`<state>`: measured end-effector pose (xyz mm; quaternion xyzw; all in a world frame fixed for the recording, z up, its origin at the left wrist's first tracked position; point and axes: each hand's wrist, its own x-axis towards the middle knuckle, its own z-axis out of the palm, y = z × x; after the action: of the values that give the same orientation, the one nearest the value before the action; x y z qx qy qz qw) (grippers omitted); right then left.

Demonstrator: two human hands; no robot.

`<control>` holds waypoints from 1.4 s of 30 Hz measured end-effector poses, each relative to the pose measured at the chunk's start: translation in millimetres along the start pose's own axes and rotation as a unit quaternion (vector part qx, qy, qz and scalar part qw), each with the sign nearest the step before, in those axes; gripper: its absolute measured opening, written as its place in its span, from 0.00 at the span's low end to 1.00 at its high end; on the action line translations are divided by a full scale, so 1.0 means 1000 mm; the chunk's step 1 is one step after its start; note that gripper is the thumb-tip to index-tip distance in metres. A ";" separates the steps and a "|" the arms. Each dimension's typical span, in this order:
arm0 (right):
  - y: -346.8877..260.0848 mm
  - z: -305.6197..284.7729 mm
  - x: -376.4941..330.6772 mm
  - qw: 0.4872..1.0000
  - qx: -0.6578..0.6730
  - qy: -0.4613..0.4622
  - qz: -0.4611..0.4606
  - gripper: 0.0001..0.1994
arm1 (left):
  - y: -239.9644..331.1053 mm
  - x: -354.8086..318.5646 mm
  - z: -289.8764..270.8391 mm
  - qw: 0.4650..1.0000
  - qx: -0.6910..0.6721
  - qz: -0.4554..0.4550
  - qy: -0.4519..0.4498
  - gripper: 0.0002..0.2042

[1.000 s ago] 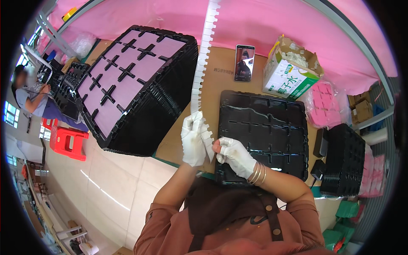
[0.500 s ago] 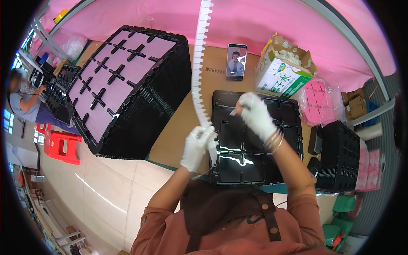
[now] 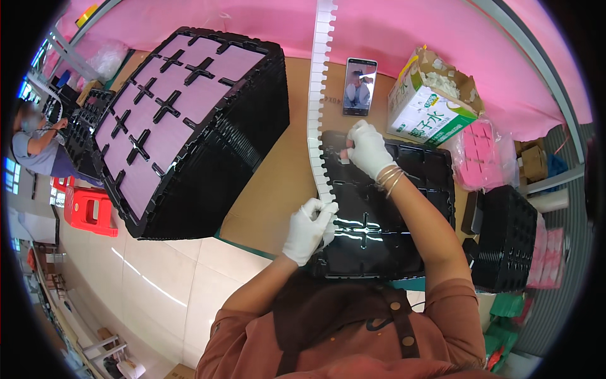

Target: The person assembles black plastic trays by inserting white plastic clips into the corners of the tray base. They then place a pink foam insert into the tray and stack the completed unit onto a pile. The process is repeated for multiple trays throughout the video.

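A long white strip with notched tabs (image 3: 317, 114) runs down from the top of the view to my left hand (image 3: 307, 232). This white-gloved hand pinches the strip's lower part at the left edge of a glossy black plastic tray (image 3: 404, 256). My right hand (image 3: 370, 150), gloved too, is over the tray's far left part. Its bare-tipped thumb and forefinger are closed on a small pale tab (image 3: 344, 158), partly hidden by the fingers. The tray lies flat, with raised ridges between its compartments.
Left of the cardboard-covered table (image 3: 268, 189) rises a tall stack of black trays (image 3: 214, 170) topped with lilac sheets. Behind my hands are a phone (image 3: 360, 88) and an open carton (image 3: 435, 104) of white bits. More black trays (image 3: 505, 240) stand right. A co-worker (image 3: 38, 142) sits far left.
My right hand has drawn back left and slightly away from me, across the tray. My left hand has shifted a little right with the strip. The whole view has also shifted slightly.
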<state>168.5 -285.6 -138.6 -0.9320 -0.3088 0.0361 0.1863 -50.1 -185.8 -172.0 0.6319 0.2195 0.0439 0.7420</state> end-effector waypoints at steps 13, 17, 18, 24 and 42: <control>-0.046 -0.020 -0.125 0.883 0.447 -0.036 0.142 0.10 | 0.040 -0.002 -0.001 0.978 -0.205 0.012 0.025 0.07; -0.070 -0.001 -0.154 0.727 0.661 -0.083 0.167 0.08 | 0.042 -0.005 0.011 0.977 -0.202 0.016 0.068 0.07; -0.070 0.001 -0.156 0.720 0.668 -0.076 0.172 0.07 | 0.041 -0.007 0.013 0.978 -0.199 0.015 0.068 0.07; -0.077 0.001 -0.168 0.896 0.426 0.116 0.043 0.05 | 0.028 -0.010 0.008 0.978 -0.200 0.031 0.050 0.06; -0.063 0.004 -0.200 0.992 0.098 -0.055 -0.055 0.12 | 0.000 -0.004 -0.011 0.994 0.096 0.005 -0.045 0.10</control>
<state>-29.1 -355.3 -128.7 -0.8873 -0.3646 0.1074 0.2612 -58.2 -176.7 -171.8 0.7027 0.1861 -0.0027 0.6867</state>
